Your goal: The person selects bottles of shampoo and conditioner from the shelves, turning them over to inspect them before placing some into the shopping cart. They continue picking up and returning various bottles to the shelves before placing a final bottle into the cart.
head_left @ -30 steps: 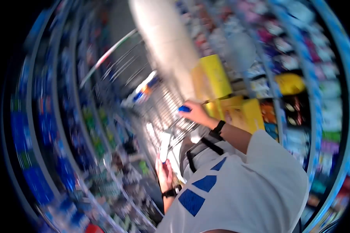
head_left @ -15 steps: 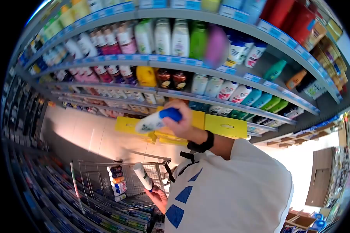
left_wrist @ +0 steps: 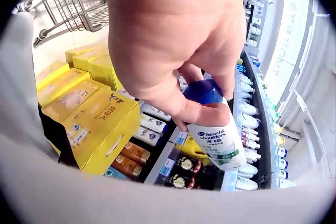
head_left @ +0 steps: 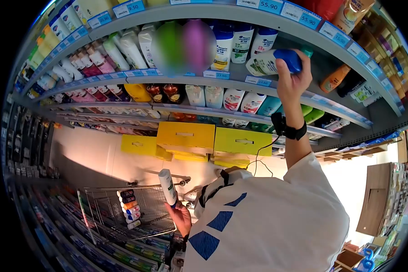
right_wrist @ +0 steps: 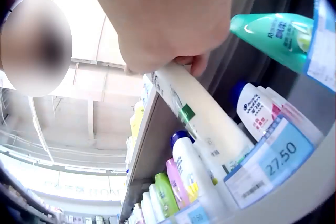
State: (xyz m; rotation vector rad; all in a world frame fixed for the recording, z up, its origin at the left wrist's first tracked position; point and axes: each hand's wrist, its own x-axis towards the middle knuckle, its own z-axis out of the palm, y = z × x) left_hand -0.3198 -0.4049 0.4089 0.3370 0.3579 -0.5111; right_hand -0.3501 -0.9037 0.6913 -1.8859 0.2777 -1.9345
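My right hand (head_left: 293, 77) is raised to an upper shelf (head_left: 240, 78) and grips a white shampoo bottle (head_left: 267, 62) by its blue cap end, the bottle lying sideways among standing bottles. In the right wrist view the same bottle (right_wrist: 205, 124) slants down from my right hand (right_wrist: 178, 29), beside a teal bottle (right_wrist: 273, 32). My left hand (head_left: 180, 216) is low by my waist and holds a second white bottle (head_left: 167, 186) upright over the cart. The left wrist view shows my left hand (left_wrist: 199, 103) wrapped round that bottle (left_wrist: 218, 142) near its blue cap.
A wire shopping cart (head_left: 99, 213) stands at the lower left with several small bottles (head_left: 129, 208) inside. Yellow boxes (head_left: 186, 136) stick out from a lower shelf. Shelves of bottles fill the wall ahead, and more shelving lines the aisle on the left.
My right hand has lifted its bottle from in front of the yellow boxes up to the upper shelf. The left hand stays low with its bottle. The view swung from cart to shelves.
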